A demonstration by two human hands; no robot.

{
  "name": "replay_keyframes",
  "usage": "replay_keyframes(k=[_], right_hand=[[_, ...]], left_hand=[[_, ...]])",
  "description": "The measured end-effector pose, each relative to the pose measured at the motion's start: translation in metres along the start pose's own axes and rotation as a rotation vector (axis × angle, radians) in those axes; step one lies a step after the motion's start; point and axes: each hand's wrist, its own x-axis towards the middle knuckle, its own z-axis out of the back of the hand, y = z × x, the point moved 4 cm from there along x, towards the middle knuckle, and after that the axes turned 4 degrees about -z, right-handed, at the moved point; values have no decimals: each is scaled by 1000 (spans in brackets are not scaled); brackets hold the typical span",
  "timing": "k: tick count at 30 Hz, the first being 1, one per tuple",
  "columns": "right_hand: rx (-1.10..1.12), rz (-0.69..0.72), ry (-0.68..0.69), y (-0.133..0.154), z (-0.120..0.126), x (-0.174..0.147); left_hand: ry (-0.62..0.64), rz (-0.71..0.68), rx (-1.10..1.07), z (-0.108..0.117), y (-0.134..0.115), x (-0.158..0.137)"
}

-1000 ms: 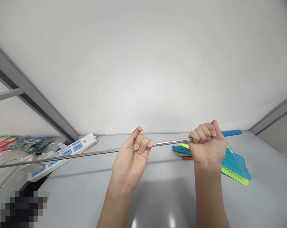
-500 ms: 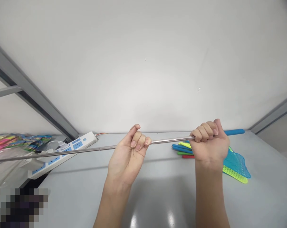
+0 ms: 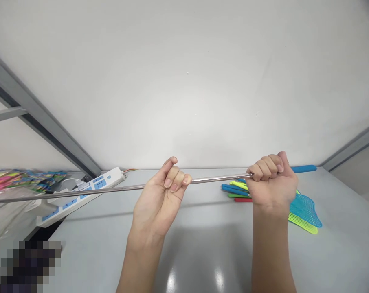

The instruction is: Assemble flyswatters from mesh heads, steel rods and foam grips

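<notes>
A telescopic fly swatter stretches across the view, its thin metal shaft running out past the left edge, where its far end is hidden. My left hand is closed around the shaft near the middle, thumb raised. My right hand grips it farther right, and the blue handle sticks out beyond that fist. Under and behind my right hand lies a pile of fly swatters, with a blue mesh head, a yellow-green head and several coloured handles showing.
A white power strip with blue sockets and a plug lies on the grey table at left. Colourful plastic-wrapped packets are beyond it. A white wall stands behind, with grey metal frame bars on the left.
My left hand has slid slightly left and my right hand slightly right. A little more shaft shows between them. Both keep their hold.
</notes>
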Motion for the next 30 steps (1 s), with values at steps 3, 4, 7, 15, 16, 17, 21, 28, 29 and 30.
replay_keyframes(k=[3, 4, 7, 15, 16, 17, 21, 28, 29, 30], right_hand=[[2, 1, 10, 2, 0, 0], [1, 2, 15, 2, 0, 0], [0, 8, 22, 4, 1, 0], [-6, 12, 45, 8, 2, 1], [-7, 14, 47, 8, 2, 1], [-9, 16, 49, 8, 3, 1], [-13, 19, 50, 9, 3, 1], [3, 15, 66, 11, 3, 1], [7, 17, 66, 11, 3, 2], [10, 19, 66, 11, 3, 2]], left_hand=[[4, -1, 1, 0, 0, 0], [6, -3, 2, 0, 0, 0], [13, -11, 4, 0, -1, -1], [27, -11, 14, -1, -2, -2], [26, -11, 14, -1, -2, -2], [23, -12, 14, -1, -2, -1], [3, -12, 18, -1, -2, -1], [1, -19, 12, 1, -3, -2], [1, -21, 10, 1, -3, -2], [1, -23, 8, 1, -3, -2]])
